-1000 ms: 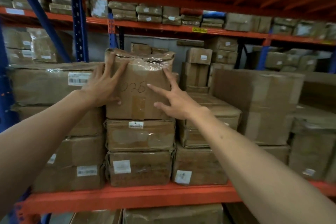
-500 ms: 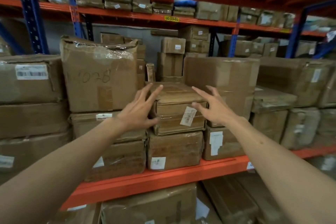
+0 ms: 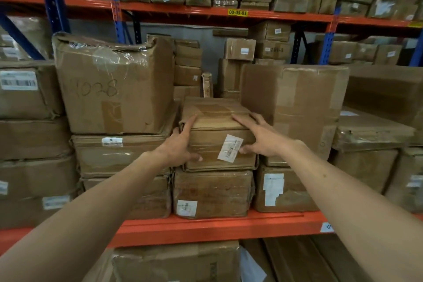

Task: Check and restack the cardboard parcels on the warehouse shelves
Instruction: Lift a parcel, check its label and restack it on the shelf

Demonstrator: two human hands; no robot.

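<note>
A small taped cardboard parcel (image 3: 215,126) with a white label on its front sits on top of another parcel (image 3: 212,192) at the middle of the orange shelf (image 3: 206,226). My left hand (image 3: 180,144) grips its left front corner, index finger laid up along the top edge. My right hand (image 3: 263,137) clasps its right side, fingers over the top and thumb on the front by the label. To the left stands a large box marked 1028 (image 3: 114,89); a large plain box (image 3: 295,98) stands to the right.
Stacked parcels fill the shelf on both sides and behind. An upper orange beam (image 3: 238,12) carries a yellow tag and more parcels. Blue uprights (image 3: 52,0) stand at left and right. More boxes (image 3: 176,263) lie on the level below.
Both hands left the 1028 box, moved right to the small labelled parcel and closed on its two sides. The view has shifted right and come closer.
</note>
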